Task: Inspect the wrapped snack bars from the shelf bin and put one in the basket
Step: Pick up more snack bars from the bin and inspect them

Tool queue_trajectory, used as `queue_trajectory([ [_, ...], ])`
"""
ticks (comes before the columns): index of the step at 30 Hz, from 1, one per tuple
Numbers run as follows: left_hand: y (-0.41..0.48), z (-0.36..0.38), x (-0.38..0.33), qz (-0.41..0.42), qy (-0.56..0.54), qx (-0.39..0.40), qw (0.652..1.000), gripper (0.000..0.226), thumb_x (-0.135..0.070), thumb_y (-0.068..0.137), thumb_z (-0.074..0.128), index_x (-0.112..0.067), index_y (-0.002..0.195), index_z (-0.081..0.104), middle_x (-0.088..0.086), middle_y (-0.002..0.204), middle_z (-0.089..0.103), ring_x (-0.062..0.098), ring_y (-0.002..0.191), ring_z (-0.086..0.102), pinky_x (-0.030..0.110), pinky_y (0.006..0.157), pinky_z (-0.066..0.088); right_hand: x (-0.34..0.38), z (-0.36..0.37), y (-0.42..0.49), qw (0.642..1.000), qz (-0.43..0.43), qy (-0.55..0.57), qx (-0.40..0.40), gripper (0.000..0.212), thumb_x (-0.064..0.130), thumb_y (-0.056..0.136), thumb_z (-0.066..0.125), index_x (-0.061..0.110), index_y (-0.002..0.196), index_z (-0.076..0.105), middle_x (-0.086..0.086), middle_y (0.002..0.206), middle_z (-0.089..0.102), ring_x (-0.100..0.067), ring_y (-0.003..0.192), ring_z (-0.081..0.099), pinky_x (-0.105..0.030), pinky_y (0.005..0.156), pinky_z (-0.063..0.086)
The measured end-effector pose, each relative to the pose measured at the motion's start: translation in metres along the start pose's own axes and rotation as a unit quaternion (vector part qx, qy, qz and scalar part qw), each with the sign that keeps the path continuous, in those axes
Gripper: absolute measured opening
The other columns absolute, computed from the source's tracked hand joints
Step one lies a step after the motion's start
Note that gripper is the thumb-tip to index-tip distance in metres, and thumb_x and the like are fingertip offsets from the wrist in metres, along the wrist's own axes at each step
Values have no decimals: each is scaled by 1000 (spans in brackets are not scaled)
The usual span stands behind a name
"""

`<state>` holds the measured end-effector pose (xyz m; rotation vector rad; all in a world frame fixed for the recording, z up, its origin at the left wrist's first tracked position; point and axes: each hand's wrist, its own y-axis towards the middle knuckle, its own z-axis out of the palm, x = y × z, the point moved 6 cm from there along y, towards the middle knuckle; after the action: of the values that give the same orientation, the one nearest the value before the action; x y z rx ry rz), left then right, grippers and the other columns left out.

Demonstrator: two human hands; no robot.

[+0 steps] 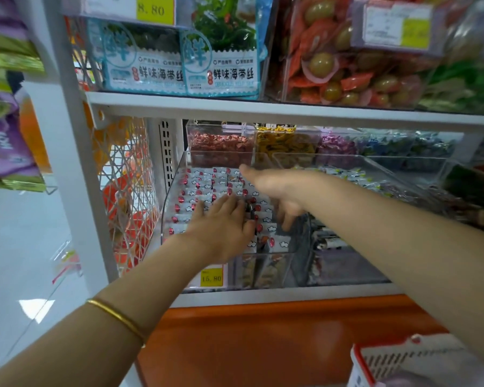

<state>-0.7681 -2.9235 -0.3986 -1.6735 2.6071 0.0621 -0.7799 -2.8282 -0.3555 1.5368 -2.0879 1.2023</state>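
A clear plastic shelf bin (170,202) on the middle shelf holds several rows of white wrapped snack bars (207,183) printed with red dots and clouds. My left hand (221,229) lies flat on the bars at the front of the bin, fingers straight. My right hand (274,194) reaches in from the right, thumb pointing to the back and fingers dipping down among the bars by the bin's right wall. Blur hides whether those fingers hold a bar. A white basket (359,367) with a red rim sits at the bottom right.
A yellow price tag (211,277) is stuck on the bin's front. Behind and to the right stand more clear bins of wrapped candies (221,142). The shelf above (263,107) carries seaweed packs and overhangs the bin. A white wire rack (129,196) hangs on the left.
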Motion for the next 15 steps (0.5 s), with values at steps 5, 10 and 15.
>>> queue_trajectory([
  [5,-4,2,1,-4,-9,-6,1000,59,-44,99,10,-16,150,2,3,159,-5,18,145,-9,51,116,-2,-23,9,11,991,89,97,14,93,76,83,22,12,150,6,-20,156,8,-41,140,19,-57,111,19],
  [10,-7,2,1,-2,-19,-15,1000,58,-43,99,11,-16,150,3,2,159,-3,17,145,-8,50,116,-1,-41,20,19,977,143,154,41,97,79,82,19,12,150,3,-18,156,6,-39,141,15,-55,107,22],
  [15,-7,2,0,-2,-22,-11,1000,57,-42,99,11,-16,150,3,2,159,-3,17,145,-7,50,116,0,-39,24,21,968,128,207,65,100,83,77,18,17,149,-1,-15,157,-4,-45,141,9,-67,101,21],
])
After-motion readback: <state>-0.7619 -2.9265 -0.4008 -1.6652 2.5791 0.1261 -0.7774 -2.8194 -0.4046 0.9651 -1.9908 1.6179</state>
